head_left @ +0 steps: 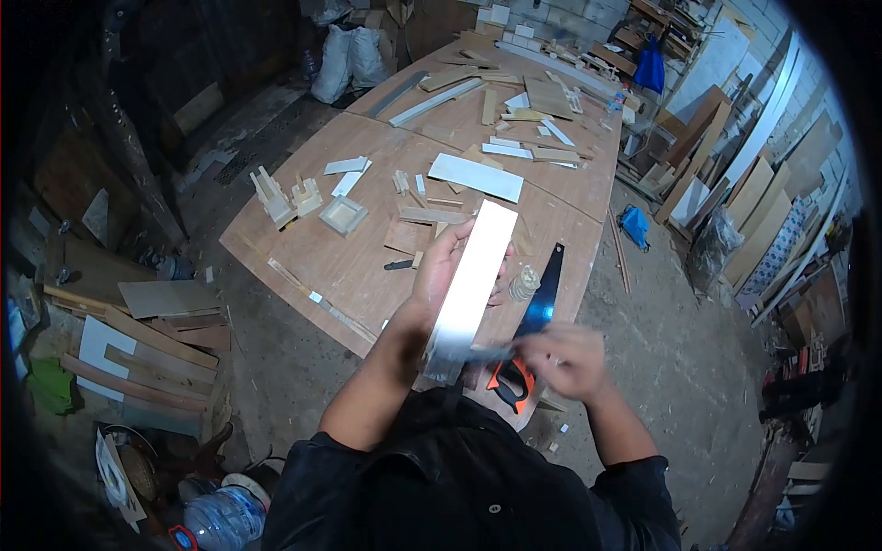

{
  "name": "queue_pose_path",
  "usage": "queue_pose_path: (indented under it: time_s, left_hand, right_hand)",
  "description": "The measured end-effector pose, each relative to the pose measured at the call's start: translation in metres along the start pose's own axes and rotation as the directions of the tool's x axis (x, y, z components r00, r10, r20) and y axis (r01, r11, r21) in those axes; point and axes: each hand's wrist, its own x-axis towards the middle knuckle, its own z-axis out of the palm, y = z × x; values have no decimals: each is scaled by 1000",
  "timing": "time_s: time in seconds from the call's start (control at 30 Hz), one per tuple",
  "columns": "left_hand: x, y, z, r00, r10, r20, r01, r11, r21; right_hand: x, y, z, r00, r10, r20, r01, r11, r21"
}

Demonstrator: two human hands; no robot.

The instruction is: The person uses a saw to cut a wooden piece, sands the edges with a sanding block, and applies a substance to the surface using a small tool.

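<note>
My left hand [444, 266] grips a long white board [473, 280] from its left edge and holds it lengthwise above the workbench. My right hand [560, 360] is blurred at the board's near end and pinches a thin grey tool [487, 353] laid across that end; what the tool is I cannot tell. Under my hands a handsaw [536, 317] with a dark blade and an orange-black handle lies on the plywood workbench [340, 262]. A small clear bottle [525, 284] stands beside the board.
Wood offcuts, strips, a small square frame [343, 215] and white panels [475, 176] litter the bench. Planks lean along the right wall. Boards are stacked on the floor at left, with a water bottle [225, 517] near my feet. White sacks [349, 57] sit at the back.
</note>
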Motion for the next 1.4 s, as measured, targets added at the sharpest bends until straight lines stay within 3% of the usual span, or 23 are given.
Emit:
queue_pose_path:
  time_s: [0.13, 0.17, 0.2, 0.23, 0.27, 0.3, 0.33, 0.37, 0.47, 0.53, 0.57, 0.63, 0.67, 0.73, 0.77, 0.83, 0.93, 1.03, 1.07, 1.17, 1.27, 1.33, 1.4]
  left_hand:
    - [-1, 0, 7, 999, 8, 49, -7, 1000, -30]
    - [-2, 1, 15, 997, 26, -73, -23, 999, 33]
    - [-3, 1, 20, 980, 53, -191, -34, 995, 99]
    - [-2, -1, 20, 981, 55, -188, -37, 994, 99]
    - [0, -3, 19, 978, 66, -196, -50, 995, 82]
    - [2, -4, 14, 975, 80, -205, -68, 995, 66]
    - [3, 0, 1, 998, -5, 65, 9, 998, -62]
    - [4, -1, -8, 998, 3, 58, 1, 998, -64]
    - [3, -2, -4, 999, 1, 43, 1, 999, -37]
    - [-1, -3, 15, 989, -14, -150, 12, 1000, -12]
    - [-1, -3, 23, 989, -15, -147, 14, 1000, -13]
    - [0, -2, 33, 938, 93, -335, -77, 995, 59]
    - [-1, -1, 25, 935, 101, -339, -87, 995, 58]
    - [-3, 1, 7, 998, 16, -57, -14, 999, 34]
    - [-2, -1, 2, 998, 16, -60, -14, 999, 33]
    - [1, -4, 4, 999, 6, -43, -4, 1000, 25]
    - [1, -5, 11, 995, 0, -103, 3, 1000, 28]
    - [3, -4, 5, 996, 28, -81, -25, 999, 38]
    - [3, -3, 4, 996, 34, -85, -31, 999, 38]
    - [2, -3, 2, 995, 26, -93, -23, 999, 43]
    - [4, -6, 9, 999, 14, -48, -13, 1000, 19]
    - [4, -6, 15, 979, 148, -137, -132, 983, 124]
    - [4, -1, 5, 988, 106, -114, -99, 993, 69]
  right_hand:
    - [3, 8, 2, 1000, 10, -22, -13, 987, -157]
    - [4, 13, 2, 1000, 13, -23, -16, 987, -160]
    - [7, 16, 2, 978, 136, -160, -159, 977, -142]
    - [10, 18, 1, 923, 253, -290, -293, 951, -103]
    - [10, 13, -1, 936, 183, -301, -241, 956, -169]
    - [9, 7, -1, 939, 174, -297, -231, 958, -168]
    - [5, -1, 0, 987, 70, -141, -90, 986, -137]
    - [3, -5, 2, 999, -42, 12, 43, 996, -82]
    - [5, -1, 4, 1000, 17, -1, -17, 991, -131]
    - [6, 7, 3, 984, 139, -108, -157, 969, -188]
    - [4, 7, 0, 984, 140, -109, -159, 969, -191]
    - [2, 5, -5, 968, 125, -220, -156, 979, -130]
    - [0, -2, -5, 983, 64, -170, -72, 997, -42]
    - [3, -15, -2, 999, 15, -52, -15, 1000, 0]
    - [4, -19, 0, 998, -34, 55, 32, 999, 39]
    - [0, -10, 6, 998, -16, 68, 18, 1000, -26]
    - [1, 3, 7, 974, 178, -139, -193, 975, -105]
    - [-6, -1, 3, 992, 91, -90, -99, 991, -86]
    - [-7, -8, 1, 996, 85, 27, -85, 996, -5]
    - [-3, -12, 3, 996, 22, 89, -18, 999, -49]
    - [2, 2, 3, 982, 154, -106, -164, 982, -94]
    - [3, 6, 4, 921, 273, -277, -291, 957, -22]
    - [-6, 2, -2, 967, 198, -160, -201, 980, 3]
